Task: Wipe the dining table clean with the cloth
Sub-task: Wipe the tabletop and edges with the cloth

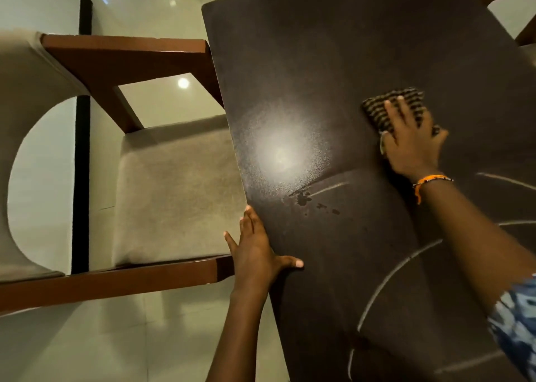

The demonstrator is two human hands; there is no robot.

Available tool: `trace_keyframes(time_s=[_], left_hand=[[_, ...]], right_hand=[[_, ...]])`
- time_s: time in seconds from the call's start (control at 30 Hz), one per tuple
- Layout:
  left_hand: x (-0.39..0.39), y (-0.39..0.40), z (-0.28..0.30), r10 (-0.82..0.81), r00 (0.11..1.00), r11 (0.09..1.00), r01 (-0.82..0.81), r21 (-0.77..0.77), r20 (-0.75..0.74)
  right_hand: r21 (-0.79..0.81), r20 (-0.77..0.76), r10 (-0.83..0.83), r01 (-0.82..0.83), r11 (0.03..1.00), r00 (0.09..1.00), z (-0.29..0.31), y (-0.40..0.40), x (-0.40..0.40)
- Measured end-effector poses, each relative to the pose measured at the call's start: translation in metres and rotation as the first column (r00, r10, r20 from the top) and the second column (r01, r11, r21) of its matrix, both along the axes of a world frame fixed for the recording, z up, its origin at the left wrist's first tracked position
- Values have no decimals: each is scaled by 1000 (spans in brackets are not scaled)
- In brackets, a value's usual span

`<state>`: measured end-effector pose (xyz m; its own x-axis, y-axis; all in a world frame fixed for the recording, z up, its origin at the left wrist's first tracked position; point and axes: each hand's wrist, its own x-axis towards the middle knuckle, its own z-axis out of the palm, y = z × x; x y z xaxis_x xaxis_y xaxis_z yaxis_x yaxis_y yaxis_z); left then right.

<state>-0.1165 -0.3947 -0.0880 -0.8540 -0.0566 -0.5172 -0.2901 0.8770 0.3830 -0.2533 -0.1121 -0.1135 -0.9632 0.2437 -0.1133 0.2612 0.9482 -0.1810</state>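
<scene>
Head view: the right hand (412, 143) lies flat on the dark worktop (333, 62), its fingers (391, 111) spread and pressing down on the striped cloth (388, 106). They are not curled around it. The cloth sits folded under and just beyond those fingertips, with a small part showing beside the thumb. An orange band (429, 180) circles the right wrist, and a blue patterned sleeve (516, 323) shows at the frame's lower right.

The left hand (255, 251) rests on the worktop's near left edge, fingers released and extended along the rim, thumb lying on the surface, gripping nothing. Just beyond the left fingertips a few dark wet spots (304, 199) mark the surface. Pale curved streaks (385, 277) run across the worktop nearer than the right fingers. To the left of the left fingers stands a chair (174, 184) with a beige seat and a brown wooden frame, on a pale tiled floor (87, 338).
</scene>
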Motion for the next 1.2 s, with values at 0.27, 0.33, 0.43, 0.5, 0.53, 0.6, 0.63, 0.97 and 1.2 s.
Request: trace_keyframes(time_s=[0.27, 0.33, 0.43, 0.5, 0.53, 0.6, 0.63, 0.97, 1.2], left_hand=[[-1, 2, -1, 20, 1000, 1000, -20, -8, -5], [4, -2, 0, 65, 998, 998, -65, 7, 0], [17, -8, 2, 98, 995, 994, -98, -41, 1], [22, -8, 2, 64, 998, 997, -65, -44, -21], [22, -7, 1, 51, 998, 998, -52, -37, -32], [18, -6, 0, 48, 998, 998, -50, -39, -42], [15, -6, 0, 40, 998, 998, -43, -53, -42], [15, -6, -7, -80, 997, 975, 75, -209, -16], [38, -11, -2, 15, 998, 986, -24, -163, -58]], right_hand=[[-51, -3, 325, -325, 944, 946, 4, -168, 55], [-115, 2, 501, -497, 860, 866, 4, -207, 77], [-174, -41, 638, -635, 753, 769, 0, -207, 86], [-164, -70, 690, -691, 704, 720, -4, -181, 82], [-139, -69, 687, -689, 712, 724, -6, -164, 79], [-52, -58, 586, -589, 807, 808, -7, -119, 67], [-7, -52, 502, -503, 864, 863, -6, -90, 60], [-25, 15, -45, 45, 999, 999, 2, -68, 60], [-99, 9, 615, -612, 785, 788, 2, -195, 127]])
